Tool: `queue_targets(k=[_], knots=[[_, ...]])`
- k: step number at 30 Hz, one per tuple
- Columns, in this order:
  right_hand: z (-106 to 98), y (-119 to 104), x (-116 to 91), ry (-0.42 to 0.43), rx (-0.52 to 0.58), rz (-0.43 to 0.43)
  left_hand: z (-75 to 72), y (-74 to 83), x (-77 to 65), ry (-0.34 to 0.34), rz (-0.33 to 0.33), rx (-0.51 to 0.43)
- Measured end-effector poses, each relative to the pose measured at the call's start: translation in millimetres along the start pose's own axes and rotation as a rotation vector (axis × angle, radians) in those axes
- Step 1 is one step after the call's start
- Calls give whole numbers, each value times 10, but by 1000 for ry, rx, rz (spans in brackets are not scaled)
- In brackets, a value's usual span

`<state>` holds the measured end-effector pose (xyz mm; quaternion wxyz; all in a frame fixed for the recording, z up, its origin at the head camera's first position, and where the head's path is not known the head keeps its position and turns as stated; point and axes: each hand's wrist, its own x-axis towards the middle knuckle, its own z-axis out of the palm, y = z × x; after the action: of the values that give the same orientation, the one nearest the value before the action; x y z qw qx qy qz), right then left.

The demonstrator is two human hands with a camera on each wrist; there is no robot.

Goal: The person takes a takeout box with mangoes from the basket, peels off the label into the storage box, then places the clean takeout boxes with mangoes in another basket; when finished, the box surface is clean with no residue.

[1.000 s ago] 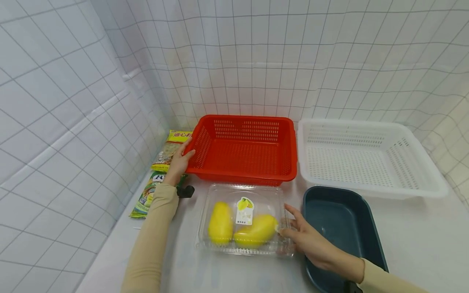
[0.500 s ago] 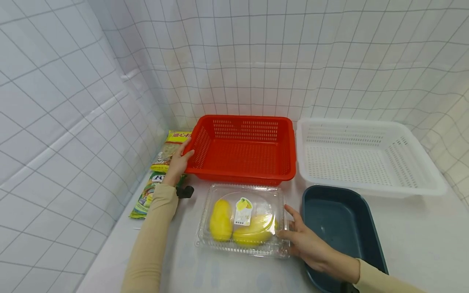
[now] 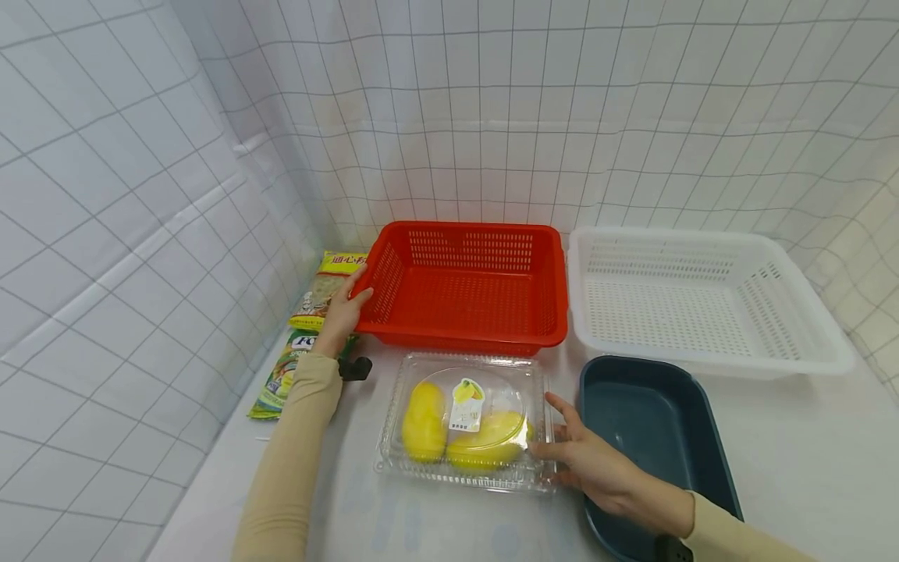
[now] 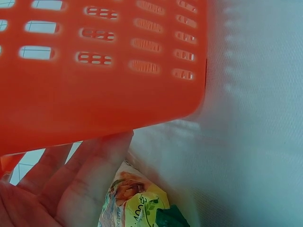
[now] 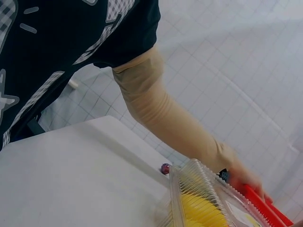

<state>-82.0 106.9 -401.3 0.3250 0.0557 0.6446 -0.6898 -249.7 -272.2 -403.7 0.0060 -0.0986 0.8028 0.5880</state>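
My left hand [image 3: 342,312] holds the left rim of a red plastic basket [image 3: 463,304], with the thumb over the rim. In the left wrist view its fingers lie under the rim, against the slotted red wall. Nearer to me is a clear plastic clamshell box [image 3: 523,378] with a lid, a fruit label [image 3: 467,406] and two yellow mango-like fruits [image 3: 424,421] inside. My right hand [image 3: 593,464] grips the box's right edge, thumb on top; its lower fingers are partly hidden. The right wrist view shows the box [image 5: 196,172] from the side.
Two food packets, one yellow [image 3: 319,300] and one green [image 3: 277,382], lie left of the red basket. A white basket [image 3: 667,308] stands right of it. A dark blue tub [image 3: 649,421] sits partly under my right forearm. Gridded white cloth hangs behind.
About a second ago the clear box's right side sat slightly further right; it and my right hand have shifted slightly left. My left hand stays on the red basket.
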Motion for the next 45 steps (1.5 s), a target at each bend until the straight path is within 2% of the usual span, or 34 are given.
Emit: queue_targets(k=[9, 13, 19, 22, 24, 26, 28, 31, 32, 34, 35, 37, 39, 41, 45], knots=[[0, -15, -57, -7, 1, 9, 5, -3, -10, -7, 5, -5], [6, -43, -73, -12, -16, 14, -6, -3, -11, 4, 31, -7], [3, -91, -102, -14, -31, 6, -6, -14, -22, 90, 79, -42], [-8, -101, -131, -13, -29, 7, 10, 6, -80, 189, 122, -58], [-16, -104, -155, -9, -31, 7, 28, 40, -169, 279, 174, -93], [-26, -106, -189, -2, -38, 4, 64, 135, -337, 372, 243, -134], [-43, -109, -223, 4, -48, -9, 111, 234, -544, 437, 357, -151], [-84, -117, -269, 11, -77, -52, 193, 380, -880, 457, 565, -87], [-98, -121, -279, 21, -92, -73, 218, 400, -974, 436, 633, -52], [-127, -129, -286, 41, -122, -140, 267, 414, -1126, 348, 751, 17], [-139, -133, -283, 53, -138, -183, 294, 413, -1190, 292, 797, 55], [-157, -136, -267, 84, -186, -286, 339, 365, -1270, 156, 849, 125], [-164, -139, -239, 114, -250, -400, 376, 288, -1318, 11, 851, 191], [-168, -140, -205, 146, -318, -502, 403, 219, -1358, -105, 822, 266], [-176, -143, -131, 204, -432, -607, 446, 128, -1431, -275, 723, 373]])
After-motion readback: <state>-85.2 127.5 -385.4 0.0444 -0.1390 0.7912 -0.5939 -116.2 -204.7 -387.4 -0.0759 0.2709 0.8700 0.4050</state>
